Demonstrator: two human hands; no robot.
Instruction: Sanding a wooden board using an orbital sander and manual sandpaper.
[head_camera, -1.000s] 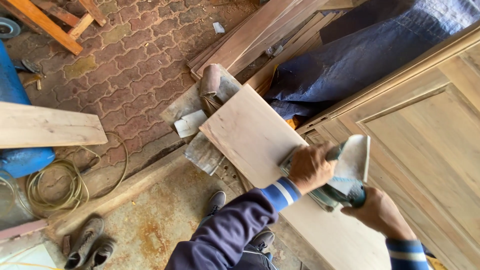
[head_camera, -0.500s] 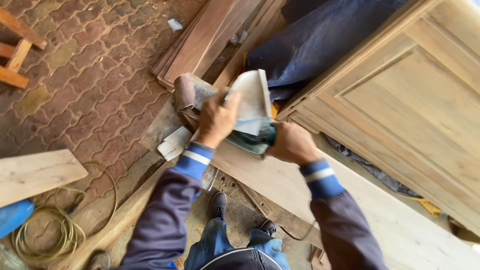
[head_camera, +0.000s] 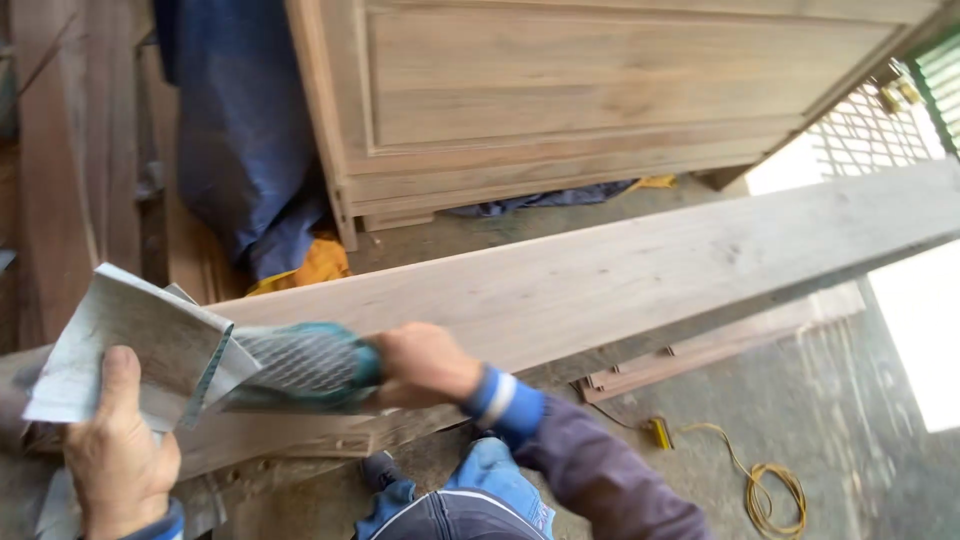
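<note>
While teal power sander (head_camera: 300, 368) rests on long pale wooden plank (head_camera: 640, 270), right hand (head_camera: 425, 365) clenched on its body; left hand (head_camera: 118, 455) pinching grey sandpaper sheet (head_camera: 130, 345).

Soft daylight, blown-out glare at right, slight motion blur.

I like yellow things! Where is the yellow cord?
The yellow cord lies coiled on the concrete floor at the lower right of the head view, below the long wooden plank and right of the person's right sleeve.

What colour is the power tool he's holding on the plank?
The sander is teal green, seen in the head view, with a grey sheet of sandpaper at its front.
</note>
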